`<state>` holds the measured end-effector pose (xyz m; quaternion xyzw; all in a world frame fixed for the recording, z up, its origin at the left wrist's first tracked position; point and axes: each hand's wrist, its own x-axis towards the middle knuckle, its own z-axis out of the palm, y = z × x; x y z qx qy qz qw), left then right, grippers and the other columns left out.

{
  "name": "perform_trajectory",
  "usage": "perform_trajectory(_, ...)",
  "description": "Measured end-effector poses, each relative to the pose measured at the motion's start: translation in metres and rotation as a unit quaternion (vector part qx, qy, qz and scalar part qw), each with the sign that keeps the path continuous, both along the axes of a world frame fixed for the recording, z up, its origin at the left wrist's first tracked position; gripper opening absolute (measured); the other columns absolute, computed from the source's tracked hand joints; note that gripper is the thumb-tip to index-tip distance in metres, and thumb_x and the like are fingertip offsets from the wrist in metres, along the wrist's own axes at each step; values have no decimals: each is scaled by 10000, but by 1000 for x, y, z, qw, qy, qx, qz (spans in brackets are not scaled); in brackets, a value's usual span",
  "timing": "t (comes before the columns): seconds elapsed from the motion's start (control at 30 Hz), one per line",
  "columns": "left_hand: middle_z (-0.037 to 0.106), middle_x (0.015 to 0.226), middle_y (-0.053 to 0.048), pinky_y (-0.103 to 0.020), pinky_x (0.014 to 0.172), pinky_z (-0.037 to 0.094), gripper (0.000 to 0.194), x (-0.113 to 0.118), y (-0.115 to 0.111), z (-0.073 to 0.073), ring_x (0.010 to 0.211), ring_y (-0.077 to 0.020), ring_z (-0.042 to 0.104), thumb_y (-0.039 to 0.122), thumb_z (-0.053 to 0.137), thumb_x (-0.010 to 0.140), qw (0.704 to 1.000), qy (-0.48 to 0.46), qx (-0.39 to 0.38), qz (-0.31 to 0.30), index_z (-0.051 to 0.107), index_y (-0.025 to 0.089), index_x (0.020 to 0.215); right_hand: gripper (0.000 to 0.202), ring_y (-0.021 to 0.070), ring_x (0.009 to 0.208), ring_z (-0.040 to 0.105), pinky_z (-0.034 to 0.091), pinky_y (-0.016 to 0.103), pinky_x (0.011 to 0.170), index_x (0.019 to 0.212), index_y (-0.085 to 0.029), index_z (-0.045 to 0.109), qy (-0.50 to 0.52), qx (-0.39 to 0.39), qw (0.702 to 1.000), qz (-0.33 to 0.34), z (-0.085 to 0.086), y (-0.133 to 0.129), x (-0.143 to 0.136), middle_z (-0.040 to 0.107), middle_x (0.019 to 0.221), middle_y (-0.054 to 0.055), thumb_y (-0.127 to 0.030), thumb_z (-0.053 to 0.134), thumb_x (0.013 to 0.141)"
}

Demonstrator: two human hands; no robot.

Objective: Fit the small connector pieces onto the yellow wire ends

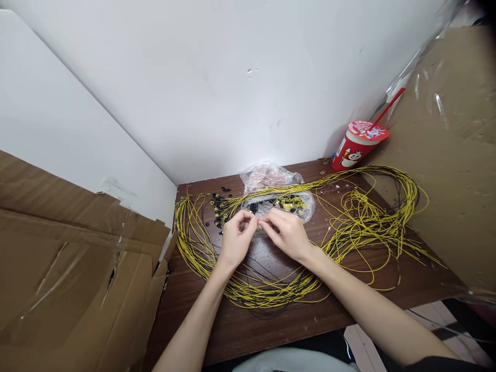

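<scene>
My left hand (238,235) and my right hand (287,232) meet over the middle of the brown table (267,253), thumbs and fingertips pinched close together. Whatever lies between the fingertips is too small to make out. Just behind them, a clear plastic bag (309,206) holds yellow and black parts (293,203). Long yellow and black wires (271,294) curve below my wrists and up the left side. To the left of the bag, several black and yellow connectors (220,212) lie at the wire ends.
A red cup (354,150) with a straw stands at the back right. Tangled yellow wires (360,222) spread on the right. Another plastic bag (267,175) lies against the white wall (232,93). Cardboard stands at left (77,268) and right (453,155).
</scene>
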<state>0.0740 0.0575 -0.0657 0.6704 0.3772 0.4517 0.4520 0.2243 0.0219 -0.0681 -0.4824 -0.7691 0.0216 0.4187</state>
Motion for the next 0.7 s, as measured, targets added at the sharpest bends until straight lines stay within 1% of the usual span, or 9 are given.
perform_trajectory(0.1, 623, 806, -27, -214, 612, 399, 133, -4, 2, 1, 684, -113, 548, 286, 563, 838, 997, 45, 63, -6, 603, 162, 864, 199, 137, 666, 526, 383, 257, 632, 834, -145, 616, 32, -9, 999, 6, 1, 2, 0, 606, 772, 49, -235, 470, 936)
perform_trajectory(0.2, 625, 803, -26, -225, 621, 399, 146, -8, 4, 3, 682, -116, 542, 293, 553, 853, 990, 87, 108, -3, 614, 161, 860, 178, 133, 676, 528, 388, 255, 635, 839, -150, 615, 58, -15, 998, 7, 2, 3, 1, 604, 773, 39, -229, 484, 930)
perform_trajectory(0.3, 616, 783, -22, -227, 599, 385, 156, -9, 5, 5, 654, -112, 526, 298, 547, 861, 986, 113, 125, 2, 604, 156, 835, 169, 132, 680, 528, 391, 256, 636, 848, -150, 617, 69, -20, 997, 6, 2, 3, 1, 597, 766, 34, -227, 490, 929)
perform_trajectory(0.43, 604, 771, -21, -228, 623, 386, 144, -8, 6, 3, 663, -107, 518, 279, 545, 861, 987, 111, 118, 3, 591, 152, 810, 168, 133, 695, 533, 397, 256, 644, 855, -149, 613, 61, -15, 998, 8, 1, 3, 1, 600, 780, 37, -225, 485, 933)
perform_trajectory(0.5, 591, 765, -22, -219, 615, 388, 145, -6, 5, 1, 667, -102, 513, 282, 557, 852, 994, 74, 79, -6, 585, 150, 800, 173, 135, 702, 537, 403, 258, 653, 862, -150, 611, 47, -9, 999, 9, 0, 2, 1, 603, 789, 41, -227, 477, 938)
perform_trajectory(0.57, 558, 730, -10, -194, 519, 347, 176, -4, 4, 1, 578, -75, 461, 321, 590, 830, 999, -2, -6, -31, 569, 149, 799, 182, 136, 704, 536, 408, 259, 659, 861, -148, 610, 32, 1, 999, 8, 0, 2, 0, 601, 794, 45, -230, 469, 943)
perform_trajectory(0.63, 510, 684, 14, -168, 420, 245, 244, 0, 1, 3, 473, -36, 344, 371, 646, 786, 987, -96, -113, -64, 550, 147, 804, 191, 138, 711, 537, 414, 260, 666, 860, -145, 610, 16, 18, 1000, 2, 0, 1, 1, 597, 801, 52, -231, 463, 946)
perform_trajectory(0.7, 480, 660, 28, -145, 396, 184, 299, 2, -2, 6, 450, -12, 264, 376, 709, 732, 960, -175, -196, -94, 547, 137, 810, 198, 141, 713, 533, 418, 261, 665, 867, -143, 614, -7, 42, 999, -7, 0, 0, 1, 593, 802, 60, -228, 454, 949)
